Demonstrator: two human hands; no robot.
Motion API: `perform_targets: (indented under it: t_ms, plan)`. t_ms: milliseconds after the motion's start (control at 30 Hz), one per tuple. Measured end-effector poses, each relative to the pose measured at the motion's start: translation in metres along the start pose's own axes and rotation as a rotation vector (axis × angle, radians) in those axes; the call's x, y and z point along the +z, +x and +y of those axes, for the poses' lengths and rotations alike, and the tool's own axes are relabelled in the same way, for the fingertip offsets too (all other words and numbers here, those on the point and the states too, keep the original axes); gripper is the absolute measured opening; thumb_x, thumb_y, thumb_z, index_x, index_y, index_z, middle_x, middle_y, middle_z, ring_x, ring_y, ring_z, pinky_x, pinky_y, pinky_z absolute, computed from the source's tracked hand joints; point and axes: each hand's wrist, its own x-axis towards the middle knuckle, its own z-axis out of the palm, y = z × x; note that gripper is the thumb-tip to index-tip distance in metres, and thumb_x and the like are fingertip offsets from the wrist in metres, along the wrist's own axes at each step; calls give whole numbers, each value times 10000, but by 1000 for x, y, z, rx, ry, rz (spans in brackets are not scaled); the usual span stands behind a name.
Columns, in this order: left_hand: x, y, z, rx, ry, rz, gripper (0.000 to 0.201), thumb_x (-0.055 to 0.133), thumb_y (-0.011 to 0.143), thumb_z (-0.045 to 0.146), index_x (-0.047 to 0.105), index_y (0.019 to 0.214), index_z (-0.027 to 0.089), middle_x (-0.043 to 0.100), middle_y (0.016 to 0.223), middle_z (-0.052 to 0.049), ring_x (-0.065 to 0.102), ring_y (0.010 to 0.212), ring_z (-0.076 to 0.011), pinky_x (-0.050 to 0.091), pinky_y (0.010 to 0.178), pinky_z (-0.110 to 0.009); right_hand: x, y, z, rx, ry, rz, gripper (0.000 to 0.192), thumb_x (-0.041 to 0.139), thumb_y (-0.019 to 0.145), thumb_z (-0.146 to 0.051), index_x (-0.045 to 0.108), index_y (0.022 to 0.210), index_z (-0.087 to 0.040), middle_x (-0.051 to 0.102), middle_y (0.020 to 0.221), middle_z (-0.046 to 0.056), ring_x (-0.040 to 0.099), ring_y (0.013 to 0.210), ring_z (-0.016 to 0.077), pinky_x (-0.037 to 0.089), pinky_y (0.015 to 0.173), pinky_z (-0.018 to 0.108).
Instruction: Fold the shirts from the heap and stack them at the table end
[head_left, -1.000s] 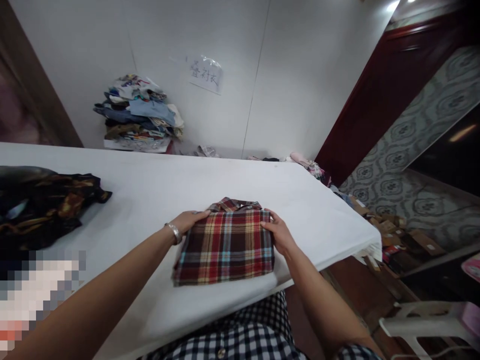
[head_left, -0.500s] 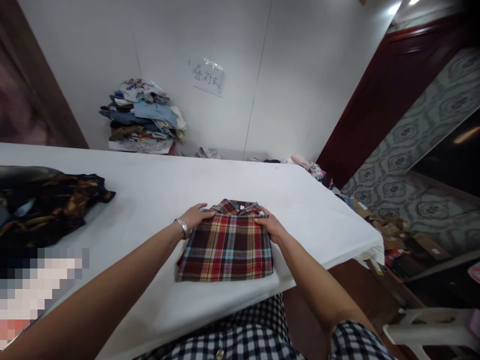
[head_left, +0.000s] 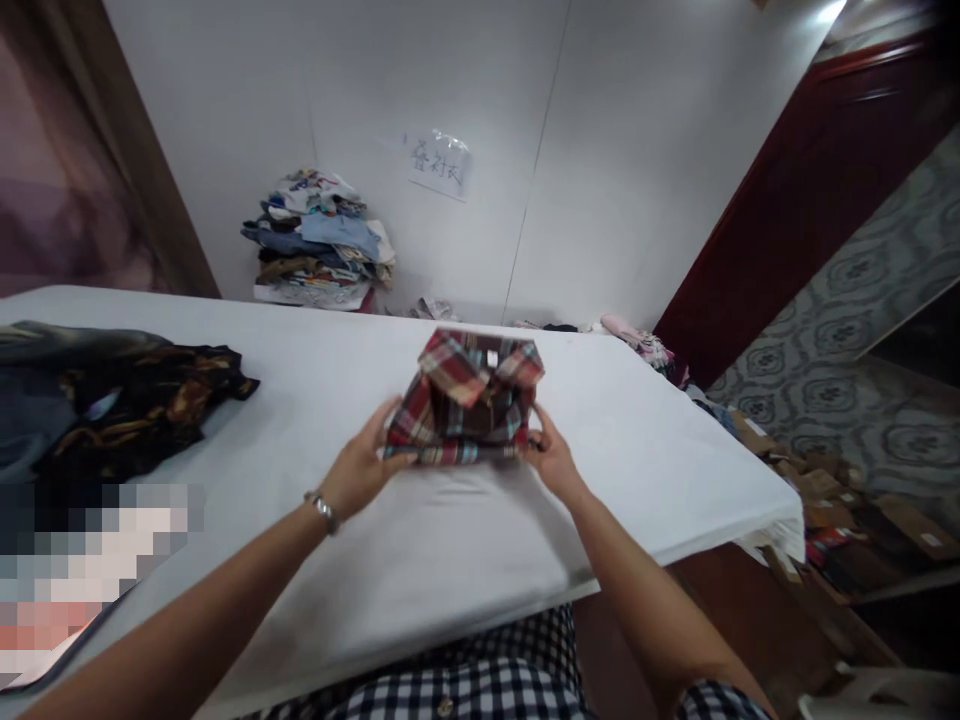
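The left hand and right hand each grip a side edge of the folded plaid shirt, holding it raised above the middle of the white tabletop, nearer its far edge than its near one. With only the edges pinched, the layers could sag and the fold spill open (the underside is hidden). Its collar points toward the far edge and tilts up; its long axis looks to run left to right.

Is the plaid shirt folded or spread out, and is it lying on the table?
Folded: the plaid shirt is a compact bundle, collar on top. The left hand and right hand hold it by its sides, lifted above the white table.
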Motion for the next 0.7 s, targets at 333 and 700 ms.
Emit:
perform_targets:
  t_ms: [333,700]
  plan:
    - [13,-61,-19,-353,-145,-125,942,640,711,562,214,1472,204,628,1253,-139,605,1140,-289,484,982,-440,-2,-63,11,321,94,-101,923,727,700,-298,254,1492,-277,668,1116,56,637,942,208,507,843,371]
    - [38,-2,11,-178,-115,57,651,572,750,343,413,1360,178,645,1163,-97,621,1082,-228,483,972,-380,19,-4,-7,237,184,171,903,762,642,-290,347,1439,-204,675,845,-15,634,836,164,492,863,330]
